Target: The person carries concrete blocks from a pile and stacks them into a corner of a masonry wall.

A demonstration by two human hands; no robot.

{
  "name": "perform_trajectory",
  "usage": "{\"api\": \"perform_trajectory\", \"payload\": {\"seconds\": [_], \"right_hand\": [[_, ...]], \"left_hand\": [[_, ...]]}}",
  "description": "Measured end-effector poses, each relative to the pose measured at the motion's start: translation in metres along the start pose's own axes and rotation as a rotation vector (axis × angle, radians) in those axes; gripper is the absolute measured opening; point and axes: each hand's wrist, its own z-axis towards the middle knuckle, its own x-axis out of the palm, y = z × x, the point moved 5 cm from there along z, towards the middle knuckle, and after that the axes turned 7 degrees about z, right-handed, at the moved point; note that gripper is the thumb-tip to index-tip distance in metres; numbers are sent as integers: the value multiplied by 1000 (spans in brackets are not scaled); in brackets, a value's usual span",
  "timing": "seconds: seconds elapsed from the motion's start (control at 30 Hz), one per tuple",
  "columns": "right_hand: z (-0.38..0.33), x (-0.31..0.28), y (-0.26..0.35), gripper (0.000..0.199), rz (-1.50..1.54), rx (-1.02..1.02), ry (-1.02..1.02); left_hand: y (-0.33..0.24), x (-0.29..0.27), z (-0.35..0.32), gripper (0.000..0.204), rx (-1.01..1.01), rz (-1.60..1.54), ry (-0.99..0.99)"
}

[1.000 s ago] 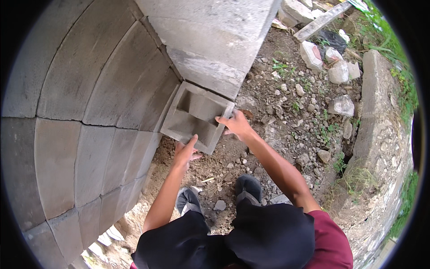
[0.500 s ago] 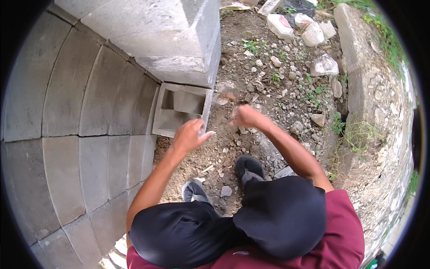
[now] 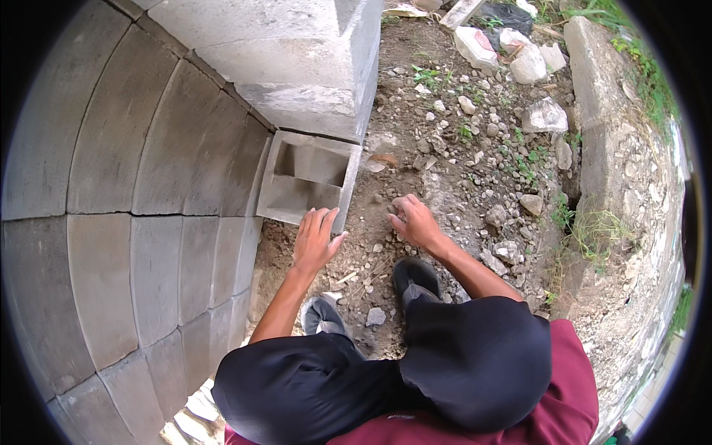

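- Tall wall of large grey concrete blocks (image 3: pixel 126 222) along the person's left side, courses curving with the lens, a thick pale concrete slab (image 3: pixel 297 59) jutting over its top.
- Bare ground of brown dirt and loose gravel (image 3: pixel 460 148) to the right of the wall, bordered further right by a rough stone kerb (image 3: pixel 615 148) with tufts of grass.
- Grey hollow concrete block (image 3: pixel 308 182) set at the foot of the wall under the slab, cavity open upward, near edge towards the person.
- Left hand (image 3: pixel 315 239) laid flat with fingers spread apart, fingertips touching the block's near corner, gripping nothing.
- Right hand (image 3: pixel 415 222) hung over the dirt just right of the block, fingers loosely curled, empty and apart from the block.
- Dark shoes (image 3: pixel 415 276) planted on the dirt below the hands.
- Pale broken stones (image 3: pixel 545 117) scattered near the kerb.
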Motion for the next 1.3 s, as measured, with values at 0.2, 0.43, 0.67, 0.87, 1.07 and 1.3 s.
{"api": "perform_trajectory", "payload": {"seconds": [0.2,0.43,0.67,0.87,1.07,1.3], "right_hand": [[3,35,20,29,261,-80,-16],[-5,77,27,25,254,-81,-17],[11,89,31,24,121,-185,-71],[22,90,25,24,53,-217,-108],[22,87,34,26,96,-380,-172],[24,89,21,24,113,-327,-118]], "left_hand": [[9,-2,-3,58,-22,50,-80],[0,-14,5,43,74,-33,-190],[-1,-18,7,45,59,-19,-187],[-1,-22,11,46,28,-74,-196],[4,-21,6,46,38,-60,-188],[1,-20,9,44,37,-62,-179]]}}
